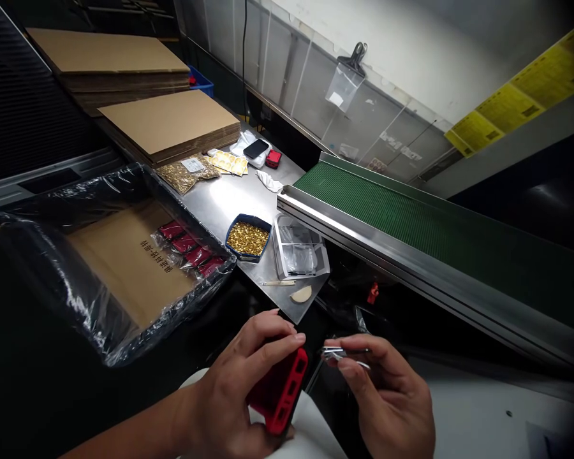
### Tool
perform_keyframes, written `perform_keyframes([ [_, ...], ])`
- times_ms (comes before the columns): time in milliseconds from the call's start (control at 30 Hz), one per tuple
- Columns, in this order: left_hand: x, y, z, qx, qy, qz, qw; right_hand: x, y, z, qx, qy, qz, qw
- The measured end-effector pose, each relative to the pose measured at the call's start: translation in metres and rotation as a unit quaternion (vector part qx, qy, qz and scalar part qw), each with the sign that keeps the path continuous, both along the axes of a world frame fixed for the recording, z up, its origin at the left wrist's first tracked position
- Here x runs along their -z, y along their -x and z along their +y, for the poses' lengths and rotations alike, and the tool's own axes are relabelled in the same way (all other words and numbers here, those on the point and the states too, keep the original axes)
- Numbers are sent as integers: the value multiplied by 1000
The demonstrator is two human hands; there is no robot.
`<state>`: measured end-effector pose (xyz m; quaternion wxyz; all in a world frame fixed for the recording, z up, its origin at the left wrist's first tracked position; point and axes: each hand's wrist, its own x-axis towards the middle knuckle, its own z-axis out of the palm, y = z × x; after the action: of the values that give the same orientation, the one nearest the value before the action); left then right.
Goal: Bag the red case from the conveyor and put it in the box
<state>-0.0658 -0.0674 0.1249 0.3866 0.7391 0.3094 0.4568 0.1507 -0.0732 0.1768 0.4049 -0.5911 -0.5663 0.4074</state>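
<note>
In my left hand (239, 389), fingers curled around its edges, is a red and black phone case (287, 395) with cutouts along its red rim. My right hand (392, 389) pinches a small shiny nail clipper (339, 352) between thumb and fingers, just right of the case and apart from it. Beyond my hands, on the metal table (210, 204), stands a blue tray (228, 245) of small gold-coloured pieces. Beside it is a white box (323, 264) holding clear plastic bags. A thin stick (280, 283) and a pale half-round piece (301, 294) lie near the table corner.
To the left, a plastic-lined crate (110, 354) holds cardboard and several bagged red items (184, 243). Cardboard stacks (172, 121) stand behind it, near a bag of gold pieces (186, 173) and a dark phone (256, 149). A green conveyor belt (377, 210) runs along the right.
</note>
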Motion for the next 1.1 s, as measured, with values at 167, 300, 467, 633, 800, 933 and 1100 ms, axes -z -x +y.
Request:
perform_keyframes([
  [167,-4,1,0,5,-4,5,1000,-8,-3,5,-70,-52,-39,995],
  [300,-5,1,1,9,-13,21,1000,-12,-6,7,-129,-74,-69,986],
  [467,-5,0,2,10,-35,23,999,-17,-11,11,-192,-93,-100,972],
  [633,-8,1,5,10,-39,31,999,-26,-9,19,-232,-120,-135,956],
  [800,-11,1,5,16,-59,44,997,-31,-4,26,-249,-142,-173,942],
  [933,-9,0,5,15,-39,23,999,-29,-9,23,-188,-138,-165,958],
  [1100,-8,1,4,21,21,-19,999,-26,-9,12,-170,-117,-100,973],
])
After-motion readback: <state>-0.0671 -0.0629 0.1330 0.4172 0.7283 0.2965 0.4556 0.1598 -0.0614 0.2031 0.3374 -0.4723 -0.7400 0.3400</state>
